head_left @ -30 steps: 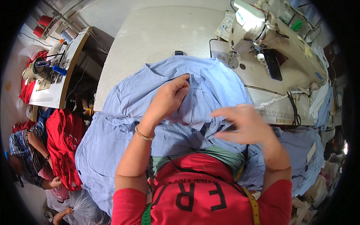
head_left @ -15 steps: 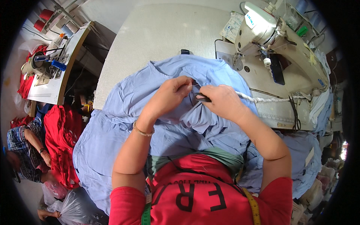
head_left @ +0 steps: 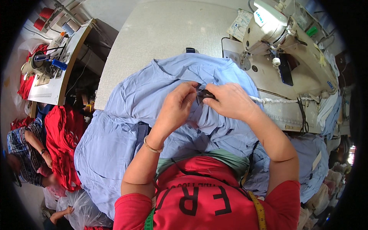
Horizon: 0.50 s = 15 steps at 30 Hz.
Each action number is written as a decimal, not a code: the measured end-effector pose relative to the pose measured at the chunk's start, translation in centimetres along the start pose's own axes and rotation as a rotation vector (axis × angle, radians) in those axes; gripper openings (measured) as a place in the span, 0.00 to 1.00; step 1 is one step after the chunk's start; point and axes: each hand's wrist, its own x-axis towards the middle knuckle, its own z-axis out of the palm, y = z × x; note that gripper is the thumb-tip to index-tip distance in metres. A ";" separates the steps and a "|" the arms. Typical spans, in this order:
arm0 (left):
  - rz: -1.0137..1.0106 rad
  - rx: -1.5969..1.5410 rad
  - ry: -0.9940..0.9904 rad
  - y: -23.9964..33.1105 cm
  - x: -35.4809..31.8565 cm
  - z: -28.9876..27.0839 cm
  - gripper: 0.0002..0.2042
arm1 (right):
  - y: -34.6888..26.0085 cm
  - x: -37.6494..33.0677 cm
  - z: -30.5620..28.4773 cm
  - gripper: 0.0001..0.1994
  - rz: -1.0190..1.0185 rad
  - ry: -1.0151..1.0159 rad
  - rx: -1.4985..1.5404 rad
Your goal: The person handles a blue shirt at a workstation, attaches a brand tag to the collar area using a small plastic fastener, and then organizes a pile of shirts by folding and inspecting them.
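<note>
A light blue garment [head_left: 153,88] lies bunched over the table's front and down across my lap. Above its middle my left hand [head_left: 180,101] is closed, pinching a fine pale thread. My right hand [head_left: 232,100] faces it from the right, closed around a small dark tool that looks like thread snips [head_left: 208,94]. The tool's tip is close to the left fingertips and the thread; its exact contact is too small to make out. Folds of the garment bunch beneath both hands.
A sewing machine [head_left: 268,42] stands at the right, with a dark phone [head_left: 285,71] on its bed. Black scissors [head_left: 303,115] hang at the table edge. Another machine [head_left: 42,69] stands at the left, near red garments [head_left: 63,149] and a person's arm [head_left: 36,145].
My left hand has shifted right and slightly down. The dark tool in my right hand has risen toward the left fingertips. At lower left, another person's hand has moved up beside the plastic bag.
</note>
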 end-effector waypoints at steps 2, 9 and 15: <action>-0.005 0.007 0.000 0.3 -0.1 0.1 0.02 | -0.1 0.0 0.2 0.12 -0.004 0.016 -0.053; 0.105 0.062 0.015 0.1 -0.2 0.3 0.02 | -0.7 0.0 0.3 0.09 -0.026 0.013 -0.174; 0.057 -0.104 0.054 -0.1 -0.3 0.6 0.07 | -0.5 0.0 0.5 0.08 -0.059 0.049 -0.191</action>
